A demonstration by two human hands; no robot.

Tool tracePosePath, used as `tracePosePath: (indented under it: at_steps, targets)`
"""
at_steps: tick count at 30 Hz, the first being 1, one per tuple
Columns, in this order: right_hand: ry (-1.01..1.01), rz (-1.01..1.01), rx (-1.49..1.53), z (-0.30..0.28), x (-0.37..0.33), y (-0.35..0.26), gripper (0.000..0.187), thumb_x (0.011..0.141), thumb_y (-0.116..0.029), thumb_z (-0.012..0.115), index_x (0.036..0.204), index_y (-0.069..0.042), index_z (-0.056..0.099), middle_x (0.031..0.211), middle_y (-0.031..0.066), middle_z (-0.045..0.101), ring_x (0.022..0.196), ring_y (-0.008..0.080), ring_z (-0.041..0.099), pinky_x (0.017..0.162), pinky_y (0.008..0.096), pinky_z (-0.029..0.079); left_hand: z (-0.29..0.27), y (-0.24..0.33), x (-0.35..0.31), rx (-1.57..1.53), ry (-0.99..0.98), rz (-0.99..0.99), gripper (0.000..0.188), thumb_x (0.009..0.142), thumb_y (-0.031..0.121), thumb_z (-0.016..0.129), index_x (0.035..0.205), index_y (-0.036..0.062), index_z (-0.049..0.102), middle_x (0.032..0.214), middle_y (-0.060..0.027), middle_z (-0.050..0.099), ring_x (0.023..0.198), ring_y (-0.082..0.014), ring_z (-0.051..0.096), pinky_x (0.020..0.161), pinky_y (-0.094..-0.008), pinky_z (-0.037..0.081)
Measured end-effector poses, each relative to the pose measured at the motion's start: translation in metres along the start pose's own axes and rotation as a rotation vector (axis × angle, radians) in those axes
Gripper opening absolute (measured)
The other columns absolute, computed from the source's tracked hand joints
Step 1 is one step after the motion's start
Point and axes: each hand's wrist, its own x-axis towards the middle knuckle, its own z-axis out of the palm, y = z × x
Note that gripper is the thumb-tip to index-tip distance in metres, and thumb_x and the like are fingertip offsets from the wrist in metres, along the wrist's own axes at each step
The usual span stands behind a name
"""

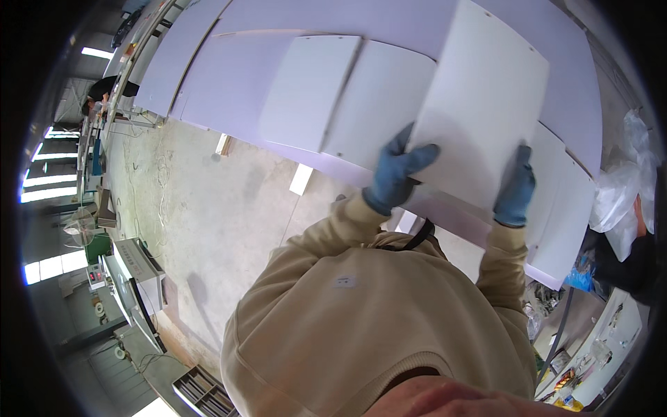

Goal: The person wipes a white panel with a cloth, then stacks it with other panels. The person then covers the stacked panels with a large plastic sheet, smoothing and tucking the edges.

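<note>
Both of my hands wear blue work gloves. Between them is a flat white rectangular panel (486, 104) with small holes near its corners, tilted up over the table. My left hand (397, 174) grips its lower left edge, thumb lying across the face. The lower right edge is held by my right hand (515, 186), whose thumb points up along the side. Under and beside it, more white panels lie on the lilac-white tabletop (229, 90): one on the left (309, 94), another in the middle (382, 97), and one at the right (566, 208), partly covered.
Clear plastic wrapping (622, 181) hangs at the table's right end. A cluttered bench (597, 347) stands at the lower right. At the left are a grey machine (139, 271) and a slatted tray (203, 393). A person (104, 90) in dark clothing bends over at the far left.
</note>
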Motion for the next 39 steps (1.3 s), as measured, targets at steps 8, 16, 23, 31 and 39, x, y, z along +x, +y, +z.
tracePosePath:
  at_steps: [8,16,23,31,39]
  targets:
    - [-0.267,-0.508,0.100,0.277,-0.057,-0.185,0.063,0.114,-0.047,0.059,0.154,0.002,0.061,0.162,0.0186,0.062,0.148,0.0392,0.058,0.123,0.0499,0.045,-0.316,0.264,-0.088,0.093,0.229,0.384,0.066,0.097,0.005,0.071,0.159,-0.0088,0.052,0.134,-0.0225,0.075,0.127,-0.0325,0.073,0.111,-0.0453,0.060]
    - [-0.570,-0.766,-0.567,0.395,-0.103,-0.242,0.084,0.094,-0.067,0.073,0.151,-0.007,0.058,0.176,0.0221,0.039,0.165,0.0460,0.031,0.131,0.0654,0.022,-0.574,0.484,-0.162,0.127,0.394,0.558,0.044,0.100,0.010,0.073,0.141,-0.0057,0.067,0.133,-0.0182,0.076,0.123,-0.0325,0.072,0.112,-0.0483,0.057]
    - [-0.583,-0.700,-0.554,0.407,-0.103,-0.244,0.081,0.091,-0.059,0.078,0.150,-0.006,0.058,0.175,0.0223,0.039,0.165,0.0465,0.030,0.132,0.0657,0.021,-0.684,0.581,-0.125,0.195,0.692,0.447,0.034,0.099,0.017,0.078,0.128,-0.0012,0.076,0.124,-0.0144,0.079,0.113,-0.0322,0.075,0.098,-0.0453,0.061]
    - [-0.620,-0.649,-0.561,0.409,-0.100,-0.253,0.082,0.087,-0.053,0.082,0.149,-0.004,0.058,0.175,0.0241,0.039,0.166,0.0473,0.028,0.133,0.0645,0.019,-0.741,0.622,-0.057,0.183,0.602,0.303,0.046,0.097,0.029,0.084,0.131,0.0003,0.075,0.120,-0.0136,0.079,0.106,-0.0324,0.076,0.087,-0.0473,0.062]
    - [-0.584,-0.641,-0.605,0.421,-0.101,-0.265,0.081,0.082,-0.044,0.086,0.146,-0.003,0.060,0.171,0.0242,0.044,0.163,0.0489,0.033,0.130,0.0665,0.026,-0.783,0.644,0.030,0.237,0.603,0.206,0.039,0.102,0.027,0.080,0.131,0.0011,0.073,0.124,-0.0124,0.078,0.112,-0.0314,0.076,0.092,-0.0442,0.064]
